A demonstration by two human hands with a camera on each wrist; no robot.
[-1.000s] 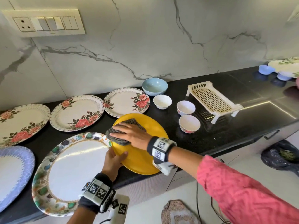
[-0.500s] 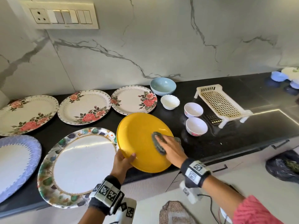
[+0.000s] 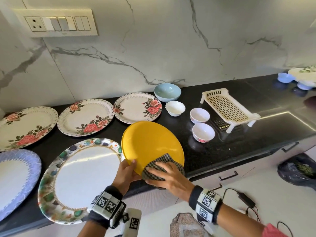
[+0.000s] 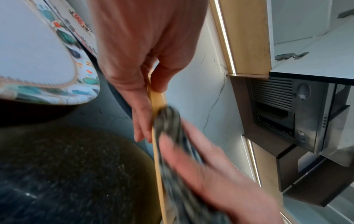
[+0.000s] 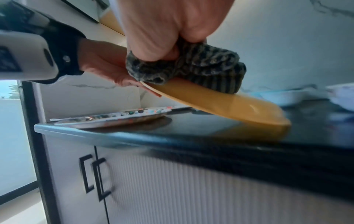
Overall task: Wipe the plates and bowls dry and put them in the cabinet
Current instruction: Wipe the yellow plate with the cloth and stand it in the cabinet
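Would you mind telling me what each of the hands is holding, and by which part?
The left hand pinches the yellow plate by its near rim; the right hand grips the bunched checked cloth against it.

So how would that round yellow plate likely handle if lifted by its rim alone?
The round yellow plate probably stays stiff: tilted, far edge on the counter, without sagging. Likely light, since the left hand pinches just its rim. Its glossy surface may be slippery.

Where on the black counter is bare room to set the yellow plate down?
Bare counter lies right of the white rack, toward the blue bowls. A smaller patch lies in front of the two small bowls, beside the yellow plate. Left of that, the plates lie nearly rim to rim.
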